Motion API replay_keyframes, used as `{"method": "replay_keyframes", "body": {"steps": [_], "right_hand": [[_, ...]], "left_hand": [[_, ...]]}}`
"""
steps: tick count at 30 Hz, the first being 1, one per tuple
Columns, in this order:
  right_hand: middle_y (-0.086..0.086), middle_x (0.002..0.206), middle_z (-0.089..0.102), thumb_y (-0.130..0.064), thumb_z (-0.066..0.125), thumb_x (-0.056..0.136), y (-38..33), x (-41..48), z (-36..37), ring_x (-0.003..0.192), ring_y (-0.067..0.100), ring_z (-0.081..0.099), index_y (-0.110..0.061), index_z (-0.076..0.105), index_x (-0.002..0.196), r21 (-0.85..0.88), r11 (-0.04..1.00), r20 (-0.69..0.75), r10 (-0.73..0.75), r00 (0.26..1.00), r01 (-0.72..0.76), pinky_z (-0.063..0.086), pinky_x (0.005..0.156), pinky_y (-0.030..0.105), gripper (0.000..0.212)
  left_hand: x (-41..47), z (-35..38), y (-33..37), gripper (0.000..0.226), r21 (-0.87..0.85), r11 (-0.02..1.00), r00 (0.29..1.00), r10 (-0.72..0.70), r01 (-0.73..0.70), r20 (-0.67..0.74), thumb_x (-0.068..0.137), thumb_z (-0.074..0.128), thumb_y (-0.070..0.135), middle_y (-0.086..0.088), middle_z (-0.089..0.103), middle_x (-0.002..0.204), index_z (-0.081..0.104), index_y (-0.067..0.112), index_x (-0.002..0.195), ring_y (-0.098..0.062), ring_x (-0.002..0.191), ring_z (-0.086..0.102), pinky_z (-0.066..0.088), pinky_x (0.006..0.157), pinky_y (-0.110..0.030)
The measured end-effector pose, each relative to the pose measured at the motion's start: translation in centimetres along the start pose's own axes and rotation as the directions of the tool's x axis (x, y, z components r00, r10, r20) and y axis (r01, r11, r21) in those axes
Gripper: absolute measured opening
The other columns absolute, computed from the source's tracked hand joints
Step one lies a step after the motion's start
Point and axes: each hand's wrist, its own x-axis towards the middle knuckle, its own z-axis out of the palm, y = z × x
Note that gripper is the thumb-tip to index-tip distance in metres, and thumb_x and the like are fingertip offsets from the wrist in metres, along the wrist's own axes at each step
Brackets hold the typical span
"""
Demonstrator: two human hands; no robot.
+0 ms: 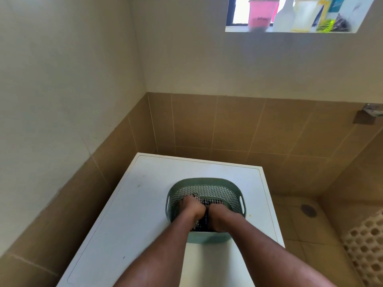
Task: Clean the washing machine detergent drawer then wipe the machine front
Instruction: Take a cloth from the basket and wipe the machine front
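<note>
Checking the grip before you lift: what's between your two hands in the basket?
In the head view, a dark checked cloth bunches between the left hand and right hand, both closed on it inside the green perforated basket.

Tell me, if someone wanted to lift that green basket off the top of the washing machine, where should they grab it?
Probably by the two slot handles cut into the short ends of the green basket, one at each side just under the rim, coming in from left and right. Its walls are perforated and flare outward, so the slots look like the surest hold. Both the left hand and right hand are inside it now, gripping a checked cloth.
</note>
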Motion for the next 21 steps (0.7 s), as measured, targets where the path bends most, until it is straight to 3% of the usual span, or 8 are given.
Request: {"method": "replay_keyframes", "body": {"steps": [5, 11, 18, 21], "right_hand": [[0.012, 0.128, 0.064, -0.025, 0.054, 0.096, -0.2, -0.2, -0.1, 0.116, 0.031, 0.059, -0.013, 0.061, 0.129, 0.032, 0.999, -0.010, 0.002, 1.000, -0.002, 0.046, 0.098, 0.034, 0.036], [0.013, 0.127, 0.065, -0.019, 0.054, 0.095, -0.2, -0.3, -0.1, 0.115, 0.032, 0.061, -0.010, 0.062, 0.128, 0.027, 0.999, -0.013, 0.017, 1.000, -0.017, 0.049, 0.097, 0.036, 0.035], [0.011, 0.125, 0.065, -0.022, 0.048, 0.097, -0.2, -0.1, -0.1, 0.113, 0.030, 0.060, -0.011, 0.060, 0.128, -0.002, 1.000, 0.050, 0.011, 0.999, -0.011, 0.046, 0.087, 0.034, 0.035], [0.009, 0.121, 0.067, -0.024, 0.051, 0.094, -0.3, -0.1, -0.3, 0.108, 0.029, 0.062, -0.015, 0.060, 0.127, 0.020, 1.000, 0.055, 0.016, 0.998, -0.017, 0.041, 0.075, 0.030, 0.036]], "left_hand": [[-0.5, -0.1, -0.2, 0.031, -0.037, 0.999, 1.000, 0.011, -0.011, 0.003, 0.088, 0.057, 0.008, -0.018, 0.064, 0.122, 0.059, 0.003, 0.118, -0.034, 0.111, 0.061, 0.054, 0.096, -0.040], [-0.5, 0.0, -0.3, 0.043, -0.021, 1.000, 0.999, 0.019, -0.018, 0.044, 0.079, 0.057, 0.013, -0.017, 0.064, 0.121, 0.054, 0.007, 0.122, -0.035, 0.109, 0.061, 0.054, 0.097, -0.044], [1.1, 0.5, -0.7, 0.047, -0.149, 0.988, 0.999, -0.040, 0.041, 0.010, 0.071, 0.056, 0.010, -0.016, 0.068, 0.107, 0.056, 0.005, 0.117, -0.034, 0.092, 0.067, 0.061, 0.082, -0.044], [0.3, -0.1, -0.5, 0.025, -0.269, 0.959, 0.996, -0.082, 0.090, 0.040, 0.080, 0.056, 0.002, -0.016, 0.069, 0.096, 0.063, 0.001, 0.104, -0.030, 0.082, 0.069, 0.062, 0.075, -0.039]]}}
